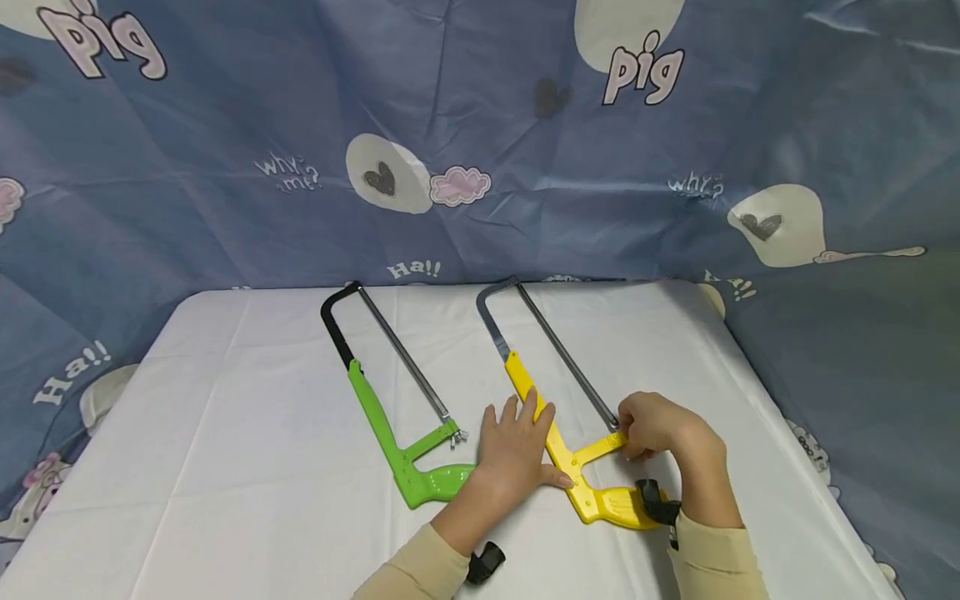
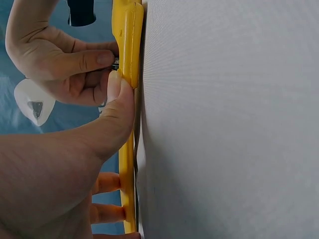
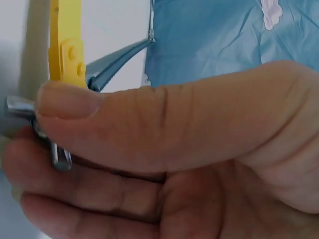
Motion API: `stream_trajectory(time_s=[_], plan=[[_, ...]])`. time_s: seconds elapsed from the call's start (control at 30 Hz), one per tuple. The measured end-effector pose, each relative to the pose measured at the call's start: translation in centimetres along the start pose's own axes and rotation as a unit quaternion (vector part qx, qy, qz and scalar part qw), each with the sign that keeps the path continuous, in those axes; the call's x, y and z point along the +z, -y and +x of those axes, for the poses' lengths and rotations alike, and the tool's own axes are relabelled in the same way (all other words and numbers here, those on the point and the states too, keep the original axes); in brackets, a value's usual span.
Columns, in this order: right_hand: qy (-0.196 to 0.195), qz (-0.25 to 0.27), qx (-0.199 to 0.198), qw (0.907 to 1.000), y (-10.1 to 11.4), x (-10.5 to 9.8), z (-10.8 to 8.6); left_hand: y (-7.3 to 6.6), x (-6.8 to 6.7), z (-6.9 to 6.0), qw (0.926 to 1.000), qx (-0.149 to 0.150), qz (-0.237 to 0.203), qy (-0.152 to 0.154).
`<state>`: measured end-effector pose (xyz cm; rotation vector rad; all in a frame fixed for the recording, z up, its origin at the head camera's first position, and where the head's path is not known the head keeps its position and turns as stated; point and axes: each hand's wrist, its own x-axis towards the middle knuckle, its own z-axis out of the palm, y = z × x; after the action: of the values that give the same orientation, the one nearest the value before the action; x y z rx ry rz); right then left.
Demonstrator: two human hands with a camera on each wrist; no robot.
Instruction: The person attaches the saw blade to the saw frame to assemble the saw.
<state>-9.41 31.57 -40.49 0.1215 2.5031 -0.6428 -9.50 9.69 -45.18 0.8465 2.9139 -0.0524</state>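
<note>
A yellow hacksaw [image 1: 555, 446] lies on the white table, its blade [image 1: 566, 354] toward the right. Spread over the yellow frame, my left hand [image 1: 513, 450] presses it down, the thumb near the handle joint; in the left wrist view that thumb [image 2: 119, 107] rests against the yellow edge. At the end of the yellow arm below the blade, my right hand [image 1: 663, 425] pinches a metal wing nut [image 3: 61, 155] between thumb [image 3: 124, 117] and curled fingers. The blade's near end [image 3: 94, 82] shows just beyond the thumb.
A green hacksaw [image 1: 378, 417] lies left of the yellow one, its handle end hidden behind my left wrist. Black wrist straps [image 1: 486, 562] show on both arms. A blue patterned cloth [image 1: 510, 225] hangs behind the white-covered table [image 1: 247, 467] and at its sides.
</note>
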Motion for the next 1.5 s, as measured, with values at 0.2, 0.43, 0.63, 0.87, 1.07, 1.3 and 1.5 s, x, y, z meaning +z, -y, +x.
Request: stream_trajectory(time_s=[0.2,0.43,0.63,0.87,1.07,1.3,1.5], plan=[[0.016,0.006,0.000,0.9999,-0.16,-0.43,0.00,0.09,0.03,0.21,1.0000,-0.002,-0.004,0.000],[0.005,-0.009,-0.003,0.9999,-0.40,-0.66,0.10,0.10,0.02,0.33,1.0000,-0.002,-0.009,-0.001],[-0.001,-0.013,0.007,0.9999,-0.58,-0.74,0.10,0.14,-0.01,0.43,0.9999,0.003,-0.012,-0.002],[-0.007,-0.005,0.017,0.9998,-0.54,-0.91,0.18,0.20,-0.09,0.51,0.9998,0.002,-0.017,-0.002],[-0.001,0.005,0.016,0.9999,-0.42,-0.90,0.19,0.22,-0.06,0.51,0.9998,0.001,-0.017,-0.004],[0.002,-0.008,0.001,1.0000,-0.50,-0.73,-0.34,0.19,0.14,0.37,0.9999,0.003,-0.015,-0.004],[0.016,0.005,-0.002,0.9999,-0.41,-0.65,-0.62,0.14,0.11,0.02,0.9998,0.004,-0.021,-0.004]])
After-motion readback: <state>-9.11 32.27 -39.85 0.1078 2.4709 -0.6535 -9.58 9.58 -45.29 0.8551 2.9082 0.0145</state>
